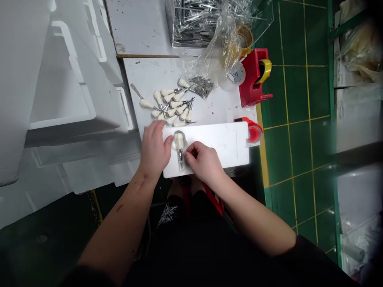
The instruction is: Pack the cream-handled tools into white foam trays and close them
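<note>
Workbench, white-topped (143, 75): what is entered?

One cream-handled tool (178, 140), held in a clear plastic blister (178, 146), is recorded on a white foam board (221, 143).

Grip?

The left hand (154, 149) is kept open, its thumb set against the blister. The right hand (203, 161) is pinched onto the blister beside the metal shaft.

Nearby?

A pile of similar tools (172, 105), loose metal shafts (202, 87) and a red tape dispenser (254, 77) are listed beyond the board.

white table (149, 73), scattered cream-handled tools (176, 104)
</note>
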Demonstrator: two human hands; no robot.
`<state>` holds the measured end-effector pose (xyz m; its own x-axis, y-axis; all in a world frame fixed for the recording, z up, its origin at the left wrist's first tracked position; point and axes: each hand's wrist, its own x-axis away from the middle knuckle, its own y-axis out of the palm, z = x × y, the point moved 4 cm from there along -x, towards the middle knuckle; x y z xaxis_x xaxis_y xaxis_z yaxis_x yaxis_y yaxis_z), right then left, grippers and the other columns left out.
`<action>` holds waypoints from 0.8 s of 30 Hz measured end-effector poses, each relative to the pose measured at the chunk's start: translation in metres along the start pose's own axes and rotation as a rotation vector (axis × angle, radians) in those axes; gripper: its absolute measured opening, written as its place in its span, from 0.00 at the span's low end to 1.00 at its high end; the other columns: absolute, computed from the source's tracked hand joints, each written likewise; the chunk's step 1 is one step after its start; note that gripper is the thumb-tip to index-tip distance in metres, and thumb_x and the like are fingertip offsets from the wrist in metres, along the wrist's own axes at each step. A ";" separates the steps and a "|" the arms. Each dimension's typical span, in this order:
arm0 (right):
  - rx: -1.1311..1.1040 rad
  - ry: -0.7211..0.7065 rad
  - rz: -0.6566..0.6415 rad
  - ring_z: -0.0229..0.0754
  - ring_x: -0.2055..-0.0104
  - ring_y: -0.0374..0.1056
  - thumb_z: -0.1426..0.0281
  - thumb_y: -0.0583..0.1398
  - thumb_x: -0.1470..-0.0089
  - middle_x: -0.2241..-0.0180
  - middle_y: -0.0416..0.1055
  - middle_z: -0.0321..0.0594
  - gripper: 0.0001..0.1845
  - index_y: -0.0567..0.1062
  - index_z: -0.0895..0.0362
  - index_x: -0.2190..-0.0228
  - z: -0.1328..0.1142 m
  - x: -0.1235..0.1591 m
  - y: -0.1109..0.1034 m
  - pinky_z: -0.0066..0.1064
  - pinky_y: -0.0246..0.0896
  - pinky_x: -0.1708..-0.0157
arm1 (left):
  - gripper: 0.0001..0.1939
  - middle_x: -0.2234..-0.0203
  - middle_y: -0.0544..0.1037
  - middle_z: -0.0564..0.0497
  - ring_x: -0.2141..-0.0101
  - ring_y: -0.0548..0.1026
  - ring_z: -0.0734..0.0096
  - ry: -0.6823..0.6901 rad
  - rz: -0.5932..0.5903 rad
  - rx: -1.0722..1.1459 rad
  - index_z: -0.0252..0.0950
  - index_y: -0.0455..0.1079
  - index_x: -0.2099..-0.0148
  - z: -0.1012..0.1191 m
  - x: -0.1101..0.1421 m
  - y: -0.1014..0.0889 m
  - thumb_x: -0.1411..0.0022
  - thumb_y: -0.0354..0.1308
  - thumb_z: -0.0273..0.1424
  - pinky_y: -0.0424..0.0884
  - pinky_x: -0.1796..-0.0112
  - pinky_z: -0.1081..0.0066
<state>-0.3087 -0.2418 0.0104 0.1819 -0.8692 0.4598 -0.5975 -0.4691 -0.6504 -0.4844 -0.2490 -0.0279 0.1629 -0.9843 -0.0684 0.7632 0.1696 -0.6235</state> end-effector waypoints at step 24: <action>0.536 -0.517 0.080 0.62 0.37 0.59 0.60 0.50 0.31 0.39 0.66 0.57 0.24 0.70 0.60 0.42 0.002 0.042 0.000 0.52 0.56 0.40 | 0.26 0.33 0.64 0.42 0.34 0.65 0.59 -0.327 -0.026 0.526 0.44 0.59 0.33 -0.041 -0.002 -0.001 0.31 0.57 0.35 0.68 0.37 0.58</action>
<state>-0.2994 -0.2786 0.0280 0.5767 -0.8046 0.1418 -0.1860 -0.2982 -0.9362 -0.5110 -0.2495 -0.0595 0.2600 -0.9364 0.2356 0.9619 0.2297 -0.1483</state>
